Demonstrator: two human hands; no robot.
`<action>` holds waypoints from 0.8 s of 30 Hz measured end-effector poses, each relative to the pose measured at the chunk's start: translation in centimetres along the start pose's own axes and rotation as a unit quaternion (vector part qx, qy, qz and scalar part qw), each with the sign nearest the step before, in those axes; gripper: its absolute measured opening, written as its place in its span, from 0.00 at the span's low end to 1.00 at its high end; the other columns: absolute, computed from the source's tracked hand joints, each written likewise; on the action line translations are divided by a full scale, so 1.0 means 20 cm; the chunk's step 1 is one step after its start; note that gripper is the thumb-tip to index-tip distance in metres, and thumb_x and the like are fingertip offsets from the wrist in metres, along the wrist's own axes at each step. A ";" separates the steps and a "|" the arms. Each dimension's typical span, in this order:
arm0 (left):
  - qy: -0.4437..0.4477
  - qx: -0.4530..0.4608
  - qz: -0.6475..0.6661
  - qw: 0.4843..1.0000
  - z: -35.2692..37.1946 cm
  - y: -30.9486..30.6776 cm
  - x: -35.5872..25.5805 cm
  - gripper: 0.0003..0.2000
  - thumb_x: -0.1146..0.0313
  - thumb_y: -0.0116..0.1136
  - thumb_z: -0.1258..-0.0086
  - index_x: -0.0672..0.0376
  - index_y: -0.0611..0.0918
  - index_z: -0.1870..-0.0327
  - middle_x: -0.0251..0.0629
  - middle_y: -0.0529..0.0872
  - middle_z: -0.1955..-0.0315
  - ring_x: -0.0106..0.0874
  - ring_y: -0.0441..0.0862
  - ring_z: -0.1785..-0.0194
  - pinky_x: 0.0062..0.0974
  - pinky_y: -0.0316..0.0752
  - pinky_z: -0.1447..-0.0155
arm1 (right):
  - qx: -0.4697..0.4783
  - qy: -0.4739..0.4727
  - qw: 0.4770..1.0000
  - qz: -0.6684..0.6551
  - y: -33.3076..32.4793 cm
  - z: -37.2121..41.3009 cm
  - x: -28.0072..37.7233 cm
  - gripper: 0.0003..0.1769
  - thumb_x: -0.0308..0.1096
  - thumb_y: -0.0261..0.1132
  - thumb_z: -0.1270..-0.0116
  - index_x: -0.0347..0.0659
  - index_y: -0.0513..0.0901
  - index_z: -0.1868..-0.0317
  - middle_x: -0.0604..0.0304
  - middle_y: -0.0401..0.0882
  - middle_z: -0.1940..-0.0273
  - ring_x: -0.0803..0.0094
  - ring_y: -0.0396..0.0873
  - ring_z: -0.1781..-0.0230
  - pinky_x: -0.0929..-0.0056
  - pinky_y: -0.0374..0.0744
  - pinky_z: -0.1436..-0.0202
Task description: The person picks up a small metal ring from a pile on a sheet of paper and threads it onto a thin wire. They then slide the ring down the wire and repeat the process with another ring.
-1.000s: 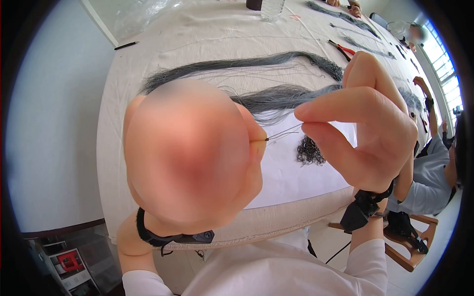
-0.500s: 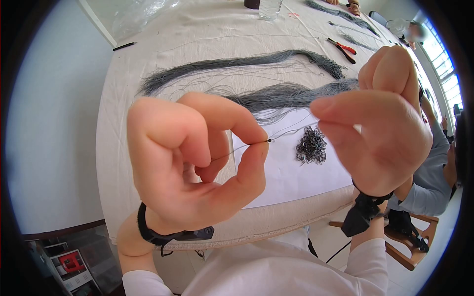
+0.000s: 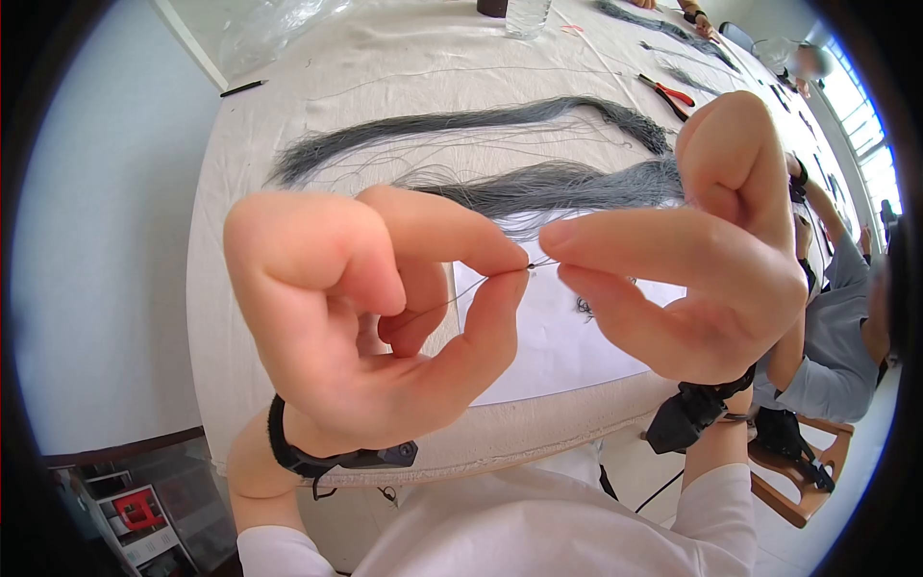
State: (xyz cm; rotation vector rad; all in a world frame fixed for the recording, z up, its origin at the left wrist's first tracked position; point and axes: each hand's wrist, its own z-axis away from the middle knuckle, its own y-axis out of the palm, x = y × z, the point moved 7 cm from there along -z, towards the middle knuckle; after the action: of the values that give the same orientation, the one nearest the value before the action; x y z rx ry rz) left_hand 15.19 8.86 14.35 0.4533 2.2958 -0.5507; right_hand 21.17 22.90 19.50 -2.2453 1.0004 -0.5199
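The left hand has its grip closed, thumb and forefinger pinching a thin strand at a tiny dark bead. The right hand has its grip pinched shut on the strand just beside the bead. Beneath them white paper lies on the bench. Farther off are grey fibre bundles and red pliers.

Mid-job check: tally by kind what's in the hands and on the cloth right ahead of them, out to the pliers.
Grey strand bundles: 2
Red-handled pliers: 1
Black pen: 1
White paper sheet: 1
Thin wire, pinched between left hand and right hand: 1
Total: 6
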 end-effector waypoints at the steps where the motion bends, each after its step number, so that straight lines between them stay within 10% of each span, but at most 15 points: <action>1: 0.005 0.002 -0.006 1.000 0.00 0.00 0.00 0.27 0.91 0.59 0.44 0.52 0.55 0.59 0.53 0.81 0.64 0.19 0.72 0.71 0.09 0.63 0.70 | 0.036 0.018 0.999 0.028 0.02 -0.01 0.00 0.24 0.26 0.73 0.73 0.45 0.90 0.66 0.69 0.51 0.72 0.73 0.54 0.72 0.75 0.50 0.71; 4: 0.020 0.012 -0.013 1.000 0.00 -0.01 -0.01 0.27 0.91 0.59 0.43 0.52 0.55 0.58 0.52 0.80 0.64 0.22 0.74 0.69 0.11 0.67 0.66 | -0.058 -0.079 0.995 -0.009 0.06 0.04 -0.06 0.22 0.27 0.74 0.72 0.45 0.90 0.67 0.69 0.51 0.72 0.73 0.54 0.72 0.75 0.49 0.71; 7: 0.025 0.020 -0.001 0.999 0.00 -0.01 -0.01 0.27 0.90 0.58 0.43 0.52 0.55 0.58 0.52 0.80 0.64 0.23 0.75 0.68 0.12 0.68 0.64 | 0.099 0.049 0.992 0.058 0.05 -0.02 0.00 0.21 0.28 0.75 0.72 0.45 0.89 0.68 0.69 0.52 0.71 0.73 0.54 0.71 0.75 0.49 0.70; 24: 0.041 0.043 -0.001 0.998 0.00 0.01 -0.01 0.27 0.90 0.59 0.43 0.51 0.55 0.58 0.55 0.79 0.61 0.17 0.70 0.74 0.08 0.63 0.74 | 0.027 0.005 1.000 0.006 0.02 0.01 -0.01 0.22 0.32 0.77 0.71 0.50 0.90 0.66 0.69 0.52 0.71 0.73 0.55 0.70 0.77 0.51 0.69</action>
State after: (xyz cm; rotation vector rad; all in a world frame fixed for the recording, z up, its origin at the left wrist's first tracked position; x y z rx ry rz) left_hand 15.44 9.07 14.49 0.5244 2.3575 -0.6456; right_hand 20.92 22.88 19.16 -2.1899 0.9920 -0.5468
